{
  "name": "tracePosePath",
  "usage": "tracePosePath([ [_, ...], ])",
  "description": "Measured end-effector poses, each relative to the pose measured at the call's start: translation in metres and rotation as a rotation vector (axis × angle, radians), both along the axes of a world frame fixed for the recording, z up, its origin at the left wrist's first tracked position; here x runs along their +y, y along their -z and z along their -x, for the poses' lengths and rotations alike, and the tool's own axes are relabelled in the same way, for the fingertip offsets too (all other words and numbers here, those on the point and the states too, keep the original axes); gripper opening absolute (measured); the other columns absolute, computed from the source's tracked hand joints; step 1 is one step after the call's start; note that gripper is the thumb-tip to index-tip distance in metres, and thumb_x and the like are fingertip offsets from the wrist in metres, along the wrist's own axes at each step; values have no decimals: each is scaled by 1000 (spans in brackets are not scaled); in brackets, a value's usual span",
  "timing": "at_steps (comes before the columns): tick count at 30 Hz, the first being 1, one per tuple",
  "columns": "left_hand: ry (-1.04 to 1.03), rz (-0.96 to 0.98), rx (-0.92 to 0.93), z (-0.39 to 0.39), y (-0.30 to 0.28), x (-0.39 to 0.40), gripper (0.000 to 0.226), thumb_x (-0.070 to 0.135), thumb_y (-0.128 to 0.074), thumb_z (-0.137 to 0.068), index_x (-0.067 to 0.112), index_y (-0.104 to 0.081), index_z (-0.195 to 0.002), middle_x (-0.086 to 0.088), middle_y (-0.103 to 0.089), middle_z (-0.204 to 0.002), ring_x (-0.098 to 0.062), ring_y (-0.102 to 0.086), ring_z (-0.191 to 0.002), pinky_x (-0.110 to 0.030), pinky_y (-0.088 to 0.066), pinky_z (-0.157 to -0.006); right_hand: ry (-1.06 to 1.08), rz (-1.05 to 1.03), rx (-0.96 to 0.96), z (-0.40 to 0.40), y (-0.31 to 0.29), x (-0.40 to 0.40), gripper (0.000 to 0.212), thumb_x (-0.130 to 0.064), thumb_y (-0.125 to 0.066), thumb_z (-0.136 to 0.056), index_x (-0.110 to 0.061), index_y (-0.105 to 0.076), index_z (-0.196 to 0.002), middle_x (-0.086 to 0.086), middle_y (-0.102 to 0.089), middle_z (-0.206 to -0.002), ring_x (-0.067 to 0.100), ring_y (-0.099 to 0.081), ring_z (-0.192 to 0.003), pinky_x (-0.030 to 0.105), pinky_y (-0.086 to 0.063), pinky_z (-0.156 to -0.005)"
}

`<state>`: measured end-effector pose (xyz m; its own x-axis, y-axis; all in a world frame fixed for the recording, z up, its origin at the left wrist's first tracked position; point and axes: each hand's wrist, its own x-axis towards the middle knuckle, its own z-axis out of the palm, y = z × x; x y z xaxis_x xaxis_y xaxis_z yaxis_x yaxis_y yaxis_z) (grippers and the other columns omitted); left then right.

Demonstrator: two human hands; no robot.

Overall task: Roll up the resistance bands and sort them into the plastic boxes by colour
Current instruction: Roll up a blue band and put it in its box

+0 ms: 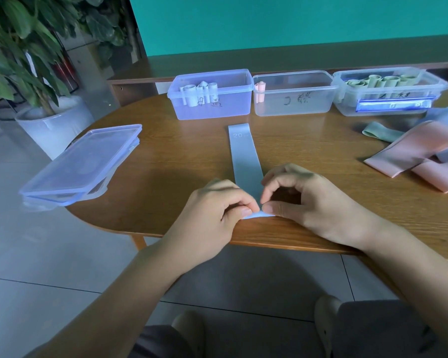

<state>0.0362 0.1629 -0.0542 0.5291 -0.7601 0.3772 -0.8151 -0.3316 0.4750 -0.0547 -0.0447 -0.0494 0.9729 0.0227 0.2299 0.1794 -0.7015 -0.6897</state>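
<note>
At the worktop's [181, 156] near edge, a blue band [245, 161] lies flat; my left hand [217, 210] and right hand [303, 195] pinch its near end, the roll barely begun. Rolls already sit in three boxes [212, 109]; pink, green and blue bands [419, 153] wait unrolled.

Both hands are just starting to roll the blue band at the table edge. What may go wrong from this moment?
1. The left hand and right hand pinch the near end of the blue band right at the table edge; the start may slip off or roll crooked.
2. Rolls in the left box look loosened, so this one may also unroll.
3. The pile of pink bands includes blue pieces; colours could get mixed.
</note>
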Motion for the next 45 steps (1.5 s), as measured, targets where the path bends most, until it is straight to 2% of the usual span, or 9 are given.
tracePosePath([
  [4,4,-12,-48,-1,2,1,16,13,-65,-95,24,-76,-96,17,-65,-91,-6,-58,-92,-16,-44,-76,-67,99,-51,1,4,-1,11,-22,-70,-93,-31,-74,-97,-15,-60,-115,3,-56,-116,9,-37,-94],
  [10,5,-41,-89,1,1,5,14,31,-70,-92,26,-75,-105,17,-65,-97,0,-59,-92,-17,-49,-79,-64,184,-108,5,6,-4,16,-36,-63,-95,-30,-75,-104,-15,-58,-118,2,-57,-115,17,-43,-97],
  [13,0,-38,-115,1,2,3,15,31,-68,-94,24,-75,-106,14,-65,-99,-2,-59,-91,-17,-49,-79,-59,176,-113,6,7,-5,27,-47,-62,-90,-30,-76,-105,-15,-57,-120,3,-56,-117,22,-45,-98],
  [19,-43,-36,-188,4,2,1,29,36,-56,-97,18,-76,-108,8,-56,-98,-5,-53,-92,-18,-48,-78,-32,268,-177,4,11,-4,27,-41,-55,-98,-26,-77,-107,-11,-55,-122,6,-57,-114,36,-52,-92],
  [24,-59,-65,-238,5,3,0,39,41,-49,-98,16,-77,-109,5,-54,-96,-8,-53,-86,-18,-51,-71,-13,391,-221,5,13,-2,29,-39,-51,-101,-27,-77,-110,-5,-55,-127,15,-57,-116,46,-53,-90],
  [31,-61,-108,-260,2,3,0,34,38,-54,-97,16,-76,-110,5,-51,-94,-9,-53,-79,-12,-42,-65,11,460,-388,7,13,-2,23,-30,-61,-99,-21,-78,-110,0,-64,-111,19,-60,-102,40,-55,-82],
  [36,-79,-93,-232,3,5,0,45,43,-45,-98,16,-74,-119,5,-53,-102,-8,-54,-88,-14,-47,-72,3,428,-340,4,15,-3,26,-34,-58,-99,-24,-77,-114,-3,-67,-110,17,-58,-103,41,-55,-84],
  [40,-101,19,-190,1,7,1,28,27,-65,-95,17,-73,-120,7,-60,-108,-5,-56,-98,-16,-50,-84,0,418,-321,1,14,-5,29,-37,-54,-100,-26,-76,-114,-5,-65,-110,16,-55,-105,39,-53,-87],
  [45,-105,-1,-173,-2,6,-1,18,25,-67,-94,21,-75,-110,9,-64,-105,-5,-56,-97,-15,-47,-82,28,409,-296,0,13,-4,31,-40,-51,-100,-29,-76,-116,-7,-60,-110,17,-52,-106,42,-53,-84],
])
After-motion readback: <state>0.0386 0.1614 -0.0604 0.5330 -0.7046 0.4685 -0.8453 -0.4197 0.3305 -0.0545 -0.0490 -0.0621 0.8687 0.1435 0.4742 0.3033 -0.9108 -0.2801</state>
